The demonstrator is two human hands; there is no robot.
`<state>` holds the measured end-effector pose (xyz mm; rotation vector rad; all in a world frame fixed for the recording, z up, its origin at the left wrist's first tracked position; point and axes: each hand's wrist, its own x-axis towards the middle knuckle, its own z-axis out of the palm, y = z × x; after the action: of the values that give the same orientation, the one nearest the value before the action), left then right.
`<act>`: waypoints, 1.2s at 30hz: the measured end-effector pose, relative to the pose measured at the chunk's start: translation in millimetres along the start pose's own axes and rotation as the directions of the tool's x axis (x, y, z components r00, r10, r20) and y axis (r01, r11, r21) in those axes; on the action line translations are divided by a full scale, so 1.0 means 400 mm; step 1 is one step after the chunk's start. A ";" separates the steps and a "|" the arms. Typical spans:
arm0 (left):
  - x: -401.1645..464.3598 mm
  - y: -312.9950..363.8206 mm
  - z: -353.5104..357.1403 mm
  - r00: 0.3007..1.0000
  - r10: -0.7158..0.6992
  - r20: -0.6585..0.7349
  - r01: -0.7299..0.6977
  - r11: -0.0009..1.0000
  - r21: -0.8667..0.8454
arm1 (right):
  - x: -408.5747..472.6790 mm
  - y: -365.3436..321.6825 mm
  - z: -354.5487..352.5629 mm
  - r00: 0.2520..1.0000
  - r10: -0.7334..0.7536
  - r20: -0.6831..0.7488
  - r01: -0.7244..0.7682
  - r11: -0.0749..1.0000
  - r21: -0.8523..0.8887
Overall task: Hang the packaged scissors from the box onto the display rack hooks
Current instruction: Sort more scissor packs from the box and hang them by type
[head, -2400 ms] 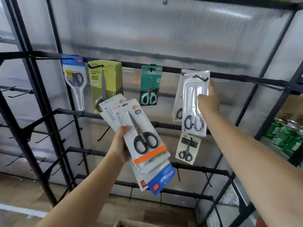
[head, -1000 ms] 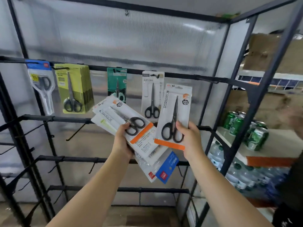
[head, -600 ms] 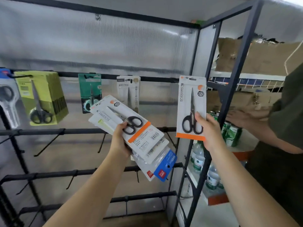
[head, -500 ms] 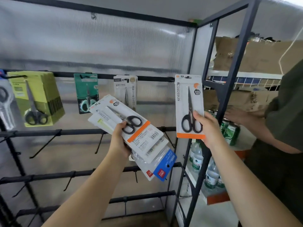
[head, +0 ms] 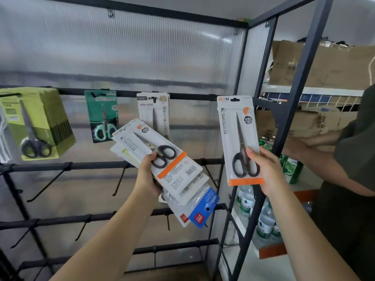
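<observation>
Head view, right hand (head: 265, 171): at 3 o'clock of centre, fingers clamped on the lower part of a single scissors pack (head: 239, 138), thumb across the black handles; the pack stands upright.
Head view, single scissors pack: white card with an orange strip at the bottom; its top hanging slot lies level with the top rail (head: 182, 96), just at the rail's right end beside the corner post (head: 261, 94). Whether the slot is on a hook cannot be told.
Head view, left hand (head: 148, 175): at 6 o'clock of centre, fingers closed round a fanned stack of packs (head: 174, 173), tilted with tops toward 10 o'clock; a blue-edged pack sticks out at the bottom.
Head view, top rail, from 9 toward 3 o'clock: a yellow-green bunch (head: 38, 122), a teal pack (head: 102, 116), a white pack (head: 153, 112), each hanging.
Head view, lower rails: bare black hooks (head: 119, 181) jut forward.
Head view, 3 o'clock edge: another person's arm (head: 316, 159) reaches over a shelf of green cans (head: 292, 169), with water bottles (head: 263, 222) below.
</observation>
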<state>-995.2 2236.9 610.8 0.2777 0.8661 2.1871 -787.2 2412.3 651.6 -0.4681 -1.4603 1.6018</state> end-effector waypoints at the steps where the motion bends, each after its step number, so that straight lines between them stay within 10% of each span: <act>1: 0.003 -0.001 -0.001 1.000 0.001 0.002 -0.001 1.000 0.002 | 0.003 0.005 -0.007 1.000 0.001 0.001 -0.001 1.000 0.015; 7: 0.020 -0.005 -0.010 1.000 0.018 0.005 -0.018 0.999 0.026 | 0.039 0.037 -0.016 0.999 0.031 -0.011 -0.032 0.994 -0.100; 13: 0.026 0.009 -0.009 0.999 0.006 -0.053 -0.006 1.000 0.002 | 0.164 0.051 0.099 0.960 -0.271 -0.066 0.209 0.856 -0.474; 21: 0.004 0.039 -0.024 0.997 0.033 -0.074 -0.032 0.999 0.019 | 0.269 0.052 0.168 0.973 -0.182 -0.140 0.023 0.683 -0.730; 24: -0.011 0.036 -0.037 0.998 0.023 -0.050 -0.022 1.000 0.018 | 0.149 0.072 0.209 0.964 -0.261 -0.053 0.173 0.763 -0.622; 29: -0.048 0.028 -0.039 0.999 0.039 -0.023 -0.036 0.996 0.087 | -0.062 0.103 0.318 0.886 0.172 0.430 -0.013 0.938 -0.347; 36: -0.099 0.031 -0.067 0.996 0.064 -0.065 -0.058 0.994 0.092 | -0.120 0.115 0.344 0.905 0.132 0.404 -0.052 0.978 -0.203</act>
<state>-986.8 2189.1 601.7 0.2785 1.0079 2.2285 -883.6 2296.5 627.5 -0.3141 -1.9488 1.7184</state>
